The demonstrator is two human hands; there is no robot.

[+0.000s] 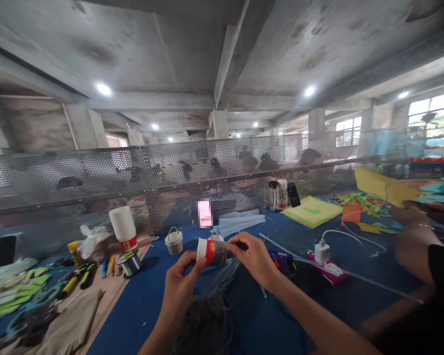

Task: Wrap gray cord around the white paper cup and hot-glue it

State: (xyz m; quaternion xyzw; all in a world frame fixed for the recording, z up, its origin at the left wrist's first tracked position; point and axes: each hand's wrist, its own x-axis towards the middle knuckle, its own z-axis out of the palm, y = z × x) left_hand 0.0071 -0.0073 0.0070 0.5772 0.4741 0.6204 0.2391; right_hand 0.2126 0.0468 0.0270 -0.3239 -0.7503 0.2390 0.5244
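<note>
Paper cup (pixel 206 252): tipped on its side between both hands, over the blue tabletop (pixel 133 305); white end to the left, red band with a yellow emblem, the other end darker and blurred; a wall that thin would likely buckle if squeezed too hard

Left hand (pixel 181 277): thumb and fingers grasping the cup near its white end; a loose hold here could let it roll under any tug from the other side

Right hand (pixel 254 254): thumb and forefinger closed in a pinch at the darker end; from where I stand I can't tell what is between them, and a sharp pull might twist the cup askew

Clear strips (pixel 225 277): bunched just below the cup, where a loose end could catch a finger

Blue hand tool (pixel 281 261): just beyond the right forearm, perhaps a glue gun; if hot, a careless elbow risks a burn

White charger (pixel 321 252): its cable (pixel 350 236) loops across the right side, easily snagged by a sleeve

Small handled cup (pixel 174 241): upright, near the left fingers, within reach of a knock

Stacked cups (pixel 122 224): a leaning column farther left, apt to topple if the table is jolted

Co-worker's hand (pixel 416 217): off to the right beside a yellow sheet (pixel 379 186); a stray nudge could come from there
</note>
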